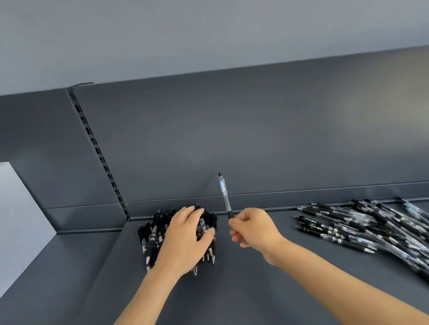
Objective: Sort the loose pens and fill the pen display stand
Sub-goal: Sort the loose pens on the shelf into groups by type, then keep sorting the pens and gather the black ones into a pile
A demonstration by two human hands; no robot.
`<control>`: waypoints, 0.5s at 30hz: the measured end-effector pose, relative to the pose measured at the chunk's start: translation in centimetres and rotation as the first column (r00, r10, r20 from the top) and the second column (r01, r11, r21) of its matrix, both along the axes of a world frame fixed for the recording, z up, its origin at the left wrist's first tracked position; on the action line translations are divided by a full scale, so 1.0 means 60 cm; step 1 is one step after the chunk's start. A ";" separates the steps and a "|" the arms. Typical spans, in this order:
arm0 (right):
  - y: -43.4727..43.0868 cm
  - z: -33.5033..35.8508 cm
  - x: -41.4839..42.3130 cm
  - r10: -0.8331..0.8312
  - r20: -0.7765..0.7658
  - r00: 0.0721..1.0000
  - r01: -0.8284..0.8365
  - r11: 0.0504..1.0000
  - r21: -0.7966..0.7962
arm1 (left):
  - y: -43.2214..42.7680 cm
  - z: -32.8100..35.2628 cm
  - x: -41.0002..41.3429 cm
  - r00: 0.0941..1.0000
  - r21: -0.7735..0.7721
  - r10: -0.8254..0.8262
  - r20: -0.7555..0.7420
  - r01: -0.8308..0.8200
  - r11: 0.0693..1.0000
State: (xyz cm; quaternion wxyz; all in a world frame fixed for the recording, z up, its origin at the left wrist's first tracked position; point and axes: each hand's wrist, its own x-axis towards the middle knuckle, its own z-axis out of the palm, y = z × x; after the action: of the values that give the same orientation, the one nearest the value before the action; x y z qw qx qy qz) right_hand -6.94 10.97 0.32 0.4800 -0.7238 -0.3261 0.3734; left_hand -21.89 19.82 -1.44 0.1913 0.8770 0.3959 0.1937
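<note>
Item 1: left hand. Lower centre of the frame, laid over the top of a heap. My fingers curl over its far end and my thumb presses in on its right side, so I grip the heap from above.

Item 2: gathered pens. Black and clear retractable pens, bunched roughly parallel under my left hand. Their metal tips point toward the bottom of the frame. The far ends are close to the back panel.

Item 3: right hand. Just right of the heap, apart from it. Thumb and forefinger pinch one pen; the other fingers are loosely curled below.

Item 4: single pen. Clear barrel with a printed label, black clicker uppermost, black grip section at my fingertips. It stands nearly upright, leaning slightly to the left, clear of the shelf.

Item 5: loose pens. Same type, a large scattered spread at the right of the frame, lying mostly on a diagonal and running off the right edge. Well apart from both hands.

Item 6: shelf deck. Dark grey and flat, bearing both lots of pens.

Item 7: slotted upright. Left of centre, between two back panels.

Item 8: white box. Left edge of the frame, on the adjoining deck.
</note>
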 end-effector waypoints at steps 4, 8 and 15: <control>-0.055 0.000 0.072 -0.157 0.042 0.987 0.153 0.986 0.070 | -0.045 0.013 0.065 0.996 0.084 -0.078 -0.037 0.081 0.993; -0.126 0.003 0.153 -0.260 0.066 0.963 0.246 0.955 0.165 | -0.107 0.025 0.152 0.991 0.095 -0.132 -0.027 0.134 0.987; -0.289 0.004 0.337 -0.411 0.072 0.909 0.373 0.878 0.301 | -0.252 0.038 0.337 0.973 0.127 -0.216 -0.078 0.224 0.966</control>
State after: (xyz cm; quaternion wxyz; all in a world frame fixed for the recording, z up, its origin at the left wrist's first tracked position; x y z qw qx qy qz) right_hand 13.28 -6.39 0.54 0.6202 -0.7230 -0.2533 0.1687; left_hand -1.68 4.72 0.86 0.1391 0.9322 0.2879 0.1699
